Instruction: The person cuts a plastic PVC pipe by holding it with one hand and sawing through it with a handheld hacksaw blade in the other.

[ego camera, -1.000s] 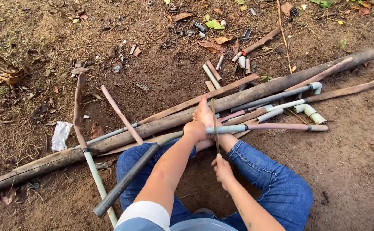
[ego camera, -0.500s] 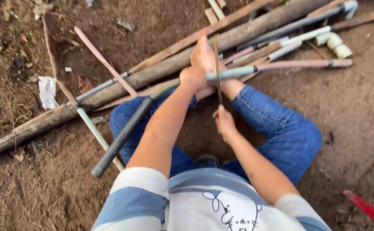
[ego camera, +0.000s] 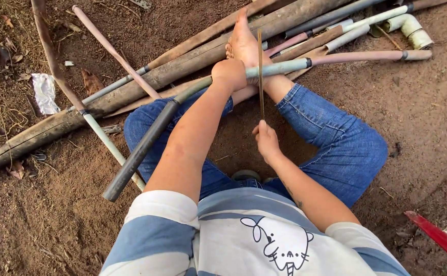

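Low in the frame's centre, the right hand (ego camera: 267, 143) pinches a thin blade (ego camera: 260, 71), drawn nearer than a second ago (mid-stroke, likely). Higher, the left hand (ego camera: 229, 73) stays clenched on the grey pipe (ego camera: 277, 68), braced under a bare foot (ego camera: 244, 43).

A grey pipe (ego camera: 279, 67) is gripped by the left hand (ego camera: 229, 72) where it crosses the lap, one end being laid on the dirt below the left knee. A thin saw blade (ego camera: 260, 71) is held at its near end by the right hand (ego camera: 267, 141) and is set across that pipe, just right of the left hand. A bare foot (ego camera: 244, 42) is pressed on the pipes beyond it. A long log (ego camera: 146, 82) is seen behind the pipe, a white elbow fitting (ego camera: 411, 28) far to its right.
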